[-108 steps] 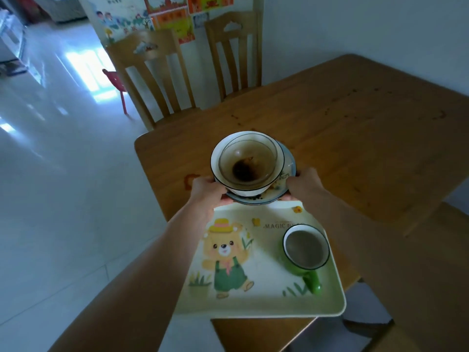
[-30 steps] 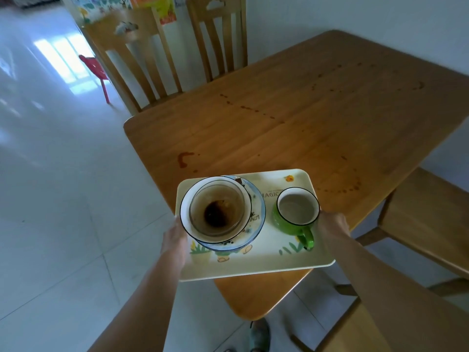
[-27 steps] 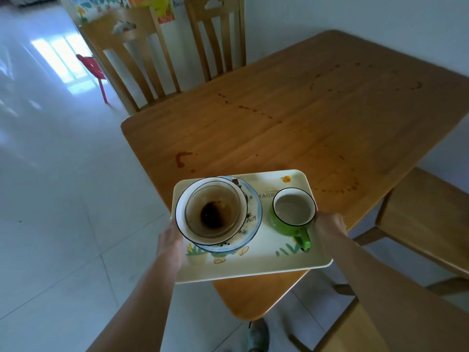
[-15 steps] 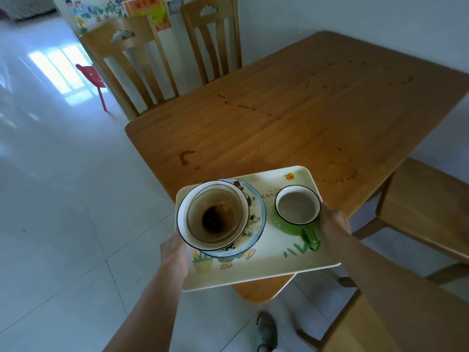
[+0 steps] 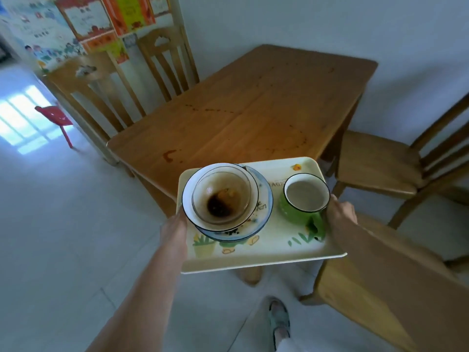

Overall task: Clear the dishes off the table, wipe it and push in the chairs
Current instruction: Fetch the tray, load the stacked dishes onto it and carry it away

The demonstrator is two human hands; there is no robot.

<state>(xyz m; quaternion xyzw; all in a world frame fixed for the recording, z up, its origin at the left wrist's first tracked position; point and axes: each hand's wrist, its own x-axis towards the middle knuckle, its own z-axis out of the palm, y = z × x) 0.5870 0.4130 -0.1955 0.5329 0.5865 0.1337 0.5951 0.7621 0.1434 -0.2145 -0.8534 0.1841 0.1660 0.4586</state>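
left hand (image 5: pixel 175 226) and right hand (image 5: pixel 340 212) clamp opposite edges of the tray (image 5: pixel 266 252) — keeping the stacked bowls (image 5: pixel 223 199) level, clear of the desk (image 5: pixel 253 107).

On the cream rectangular plastic tray (image 5: pixel 264 257) with cartoon drawings, a line of dark capital letters shows between the stacked dishes and the green enamel mug (image 5: pixel 302 201). Only "AGIC" can be read; the start of the word is hidden behind the rim of the blue-edged round plate (image 5: pixel 265 199), and the mug covers whatever follows. On the plate itself, just below the rim of the white bowl (image 5: pixel 220 168), a few dark letters appear upside down and too partial to read. The colourful paper posters (image 5: pixel 76 26) on the wall carry print too small and blurred to make out.
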